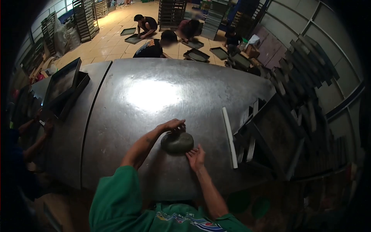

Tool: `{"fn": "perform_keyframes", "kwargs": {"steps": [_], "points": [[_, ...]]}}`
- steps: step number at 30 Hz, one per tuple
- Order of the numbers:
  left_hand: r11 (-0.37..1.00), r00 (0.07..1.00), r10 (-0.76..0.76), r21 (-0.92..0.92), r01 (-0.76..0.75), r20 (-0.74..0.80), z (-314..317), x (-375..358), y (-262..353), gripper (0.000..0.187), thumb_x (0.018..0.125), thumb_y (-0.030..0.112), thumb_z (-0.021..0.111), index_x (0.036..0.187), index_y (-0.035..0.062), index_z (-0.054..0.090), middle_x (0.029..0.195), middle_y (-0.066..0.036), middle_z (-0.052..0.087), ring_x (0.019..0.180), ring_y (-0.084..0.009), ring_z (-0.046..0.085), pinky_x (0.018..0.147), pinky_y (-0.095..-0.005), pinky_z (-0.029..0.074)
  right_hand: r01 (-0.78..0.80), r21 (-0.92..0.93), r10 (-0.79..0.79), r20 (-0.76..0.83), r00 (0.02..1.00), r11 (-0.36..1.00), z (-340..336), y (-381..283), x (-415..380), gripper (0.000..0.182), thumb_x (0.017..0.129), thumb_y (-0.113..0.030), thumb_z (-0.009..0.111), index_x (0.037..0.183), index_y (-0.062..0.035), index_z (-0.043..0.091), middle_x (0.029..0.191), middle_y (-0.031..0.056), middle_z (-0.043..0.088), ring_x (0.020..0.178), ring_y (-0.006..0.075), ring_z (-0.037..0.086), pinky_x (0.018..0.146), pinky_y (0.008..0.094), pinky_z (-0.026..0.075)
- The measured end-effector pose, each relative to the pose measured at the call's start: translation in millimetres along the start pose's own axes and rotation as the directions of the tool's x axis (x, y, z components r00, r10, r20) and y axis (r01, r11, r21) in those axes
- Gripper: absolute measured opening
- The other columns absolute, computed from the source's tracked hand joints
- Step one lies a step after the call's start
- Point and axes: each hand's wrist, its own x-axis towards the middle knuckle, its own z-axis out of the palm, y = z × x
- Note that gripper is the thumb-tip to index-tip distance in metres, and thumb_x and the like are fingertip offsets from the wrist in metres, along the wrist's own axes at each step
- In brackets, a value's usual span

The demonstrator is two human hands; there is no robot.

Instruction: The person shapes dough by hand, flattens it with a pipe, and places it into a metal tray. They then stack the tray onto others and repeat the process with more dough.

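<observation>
A smooth, rounded, dark grey-green lump (pixel 177 144) that looks like dough or clay rests on the metal table (pixel 127 127) in front of me. My left hand (pixel 175 125) reaches over its far side, fingers stretched to the right and slightly bent along the edge. At the near right edge is my right hand (pixel 196 156), palm partly up, with the thumb apart and fingertips against or very close to the lump. Neither hand is closed round it. A white rod (pixel 229 137) lies on the table to the right.
Dark trays (pixel 276 135) lean in a pile at the right, and more trays (pixel 62 89) stand at the left. A co-worker's arms (pixel 36 135) show at the left edge. Beyond the table several people (pixel 147 26) crouch on the tiled floor among trays and racks (pixel 85 19).
</observation>
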Motion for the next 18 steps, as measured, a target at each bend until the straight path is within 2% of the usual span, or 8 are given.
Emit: {"fn": "perform_keyframes", "kwargs": {"steps": [1,2,3,4,5,7,11,18], "points": [[1.000,1.000,0.008,-0.011,-0.008,0.002,4.2,0.5,-8.5,0.068,0.097,0.056,0.035,0.127,-0.0012,0.055,0.126,-0.018,0.058,0.112,-0.0289,0.056,0.101,-0.0361,0.039,0.034,-0.407,-0.076,-0.087,0.993,0.913,-6.5,1.3,5.2,0.067,0.089,-0.043,0.057,0.127,0.0087,0.039,0.133,0.0255,0.041,0.125,0.0342,0.040,0.110,0.0456,0.027],[0.930,0.916,0.339,0.222,-0.293,-0.214,13.4,0.4,-23.8,0.066,0.099,0.052,0.032,0.134,-0.0020,0.045,0.135,-0.021,0.048,0.123,-0.0318,0.047,0.107,-0.0382,0.033,0.020,-0.412,-0.066,-0.098,0.993,0.911,-0.8,-3.8,3.2,0.067,0.089,-0.043,0.057,0.127,0.0087,0.039,0.133,0.0255,0.041,0.125,0.0342,0.040,0.110,0.0456,0.027],[0.737,0.689,0.649,0.493,-0.463,-0.323,19.5,0.5,-38.9,0.065,0.101,0.047,0.028,0.141,-0.0028,0.036,0.144,-0.024,0.039,0.133,-0.0347,0.038,0.112,-0.0402,0.027,0.403,-0.860,-0.352,0.289,0.890,0.313,8.8,-11.7,10.8,0.067,0.090,-0.036,0.053,0.133,0.0114,0.033,0.139,0.0259,0.035,0.131,0.0362,0.033,0.113,0.0463,0.021],[0.731,0.751,0.597,0.575,-0.366,-0.281,34.6,-22.7,-28.3,0.052,0.098,0.028,0.036,0.140,-0.0022,0.032,0.151,-0.028,0.021,0.141,-0.0391,0.019,0.114,-0.0501,0.020,0.552,-0.677,-0.235,0.710,0.664,-0.488,17.9,-17.2,13.0,0.067,0.092,-0.030,0.049,0.138,0.0141,0.027,0.145,0.0262,0.029,0.137,0.0383,0.025,0.115,0.0470,0.015],[0.619,0.757,0.594,0.757,-0.211,-0.274,56.9,-42.4,-25.4,0.054,0.098,0.031,0.036,0.141,-0.0019,0.031,0.151,-0.027,0.022,0.142,-0.0386,0.019,0.114,-0.0518,0.017,0.550,-0.684,-0.222,0.701,0.678,-0.480,24.7,-20.0,13.9,0.067,0.092,-0.030,0.049,0.138,0.0141,0.027,0.145,0.0262,0.029,0.137,0.0383,0.025,0.115,0.0470,0.015],[0.468,0.767,0.581,0.883,-0.040,-0.273,100.3,-68.6,-43.5,0.057,0.098,0.033,0.035,0.143,-0.0015,0.030,0.151,-0.027,0.022,0.142,-0.0381,0.018,0.114,-0.0535,0.013,0.681,-0.411,0.271,0.698,0.663,-0.606,38.0,-27.4,18.3,0.067,0.092,-0.025,0.040,0.143,0.0115,0.018,0.152,0.0285,0.014,0.143,0.0399,0.007,0.117,0.0497,0.004],[0.527,0.689,0.603,0.849,0.035,-0.403,112.0,-67.9,-58.2,0.064,0.098,0.040,0.032,0.147,-0.0005,0.024,0.153,-0.023,0.020,0.144,-0.0348,0.015,0.115,-0.0534,0.005,0.583,-0.208,0.345,0.635,0.691,-0.786,24.3,-17.9,14.2,0.068,0.093,-0.031,0.030,0.148,0.0047,0.013,0.155,0.0261,0.003,0.145,0.0385,-0.002,0.116,0.0523,-0.003],[0.494,0.725,0.566,0.866,0.082,-0.392,87.7,-62.5,-54.1,0.080,0.095,0.058,0.029,0.149,-0.0001,0.016,0.155,-0.020,0.014,0.146,-0.0295,0.009,0.116,-0.0486,0.000,0.688,-0.292,0.375,0.666,0.644,-0.664,24.2,-31.8,57.0,0.069,0.094,-0.036,0.031,0.149,-0.0009,0.010,0.156,0.0231,0.003,0.145,0.0348,-0.005,0.116,0.0516,-0.002]]}}
